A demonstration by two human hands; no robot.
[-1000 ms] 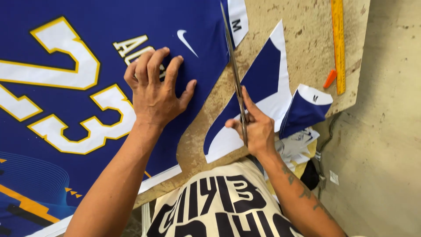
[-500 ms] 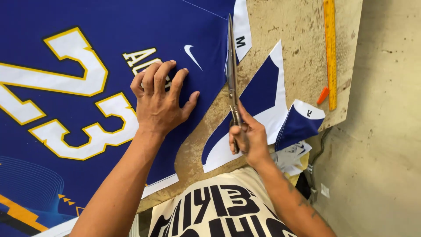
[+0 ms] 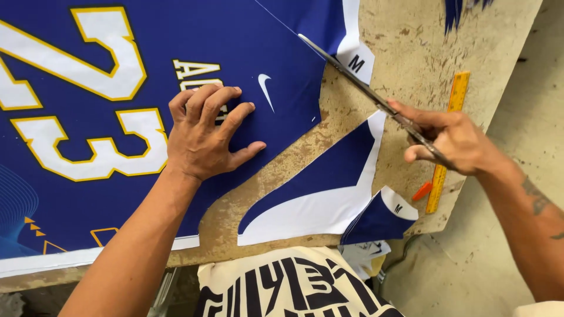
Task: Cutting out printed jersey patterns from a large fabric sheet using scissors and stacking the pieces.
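Now the right hand (image 3: 455,141), closed on long steel scissors (image 3: 376,101), has swung its blades leftward to the blue printed fabric panel (image 3: 176,53) edge; left hand (image 3: 205,132), spread, presses it to the tabletop (image 3: 411,47).

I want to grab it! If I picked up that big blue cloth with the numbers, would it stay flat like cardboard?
Probably not. The blue cloth looks thin and lies flat only because the table holds it up, so it would likely droop. The left hand presses it down, which suggests it slides easily. It is likely light: the cut blue scrap nearby curls over at the table's edge.
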